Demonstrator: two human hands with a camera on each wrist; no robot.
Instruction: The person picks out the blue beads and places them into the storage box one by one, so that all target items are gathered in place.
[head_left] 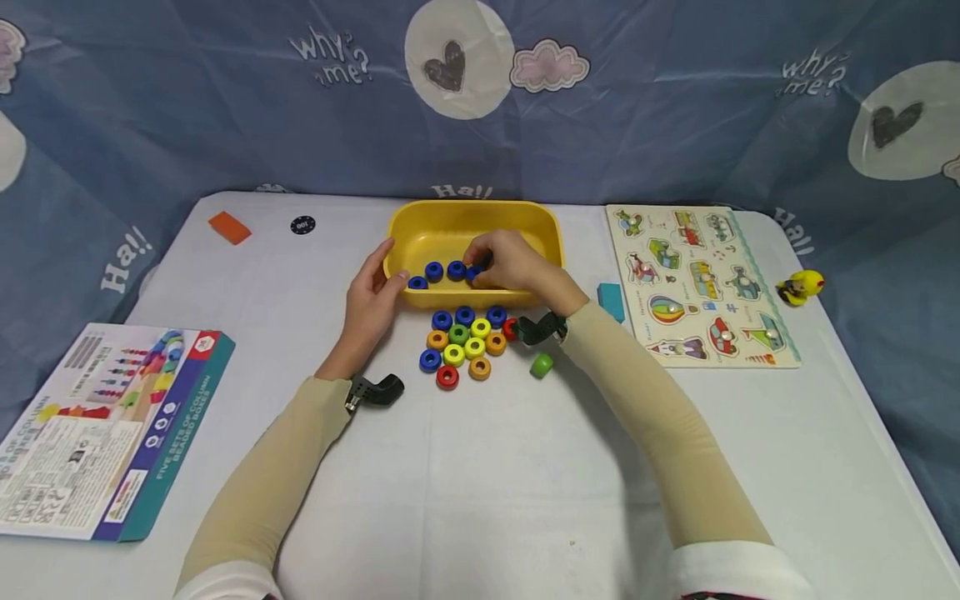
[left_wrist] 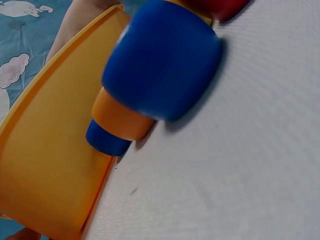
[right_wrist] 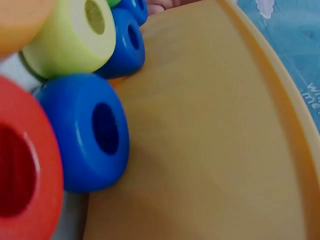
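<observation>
A yellow tray (head_left: 477, 213) stands at the back middle of the table. My left hand (head_left: 369, 302) holds its left front corner, thumb over the rim and fingers along the outer side. Inside the tray, along its front wall, lie several blue beads (head_left: 434, 272). My right hand (head_left: 510, 265) reaches over the front rim with curled fingers, pinching a blue bead (head_left: 473, 273) at the right end of that row; the fingers partly hide it. In front of the tray sits a cluster of beads in blue, yellow (head_left: 453, 354), orange (head_left: 479, 368), green (head_left: 458, 334) and red (head_left: 447, 377).
One green bead (head_left: 542, 365) lies apart under the right forearm. To the right are a teal block (head_left: 611, 302), a picture puzzle board (head_left: 705, 287) and a yellow figurine (head_left: 801, 287). On the left are a boxed bead set (head_left: 112, 433), an orange piece (head_left: 229, 227) and a black chip (head_left: 303, 225).
</observation>
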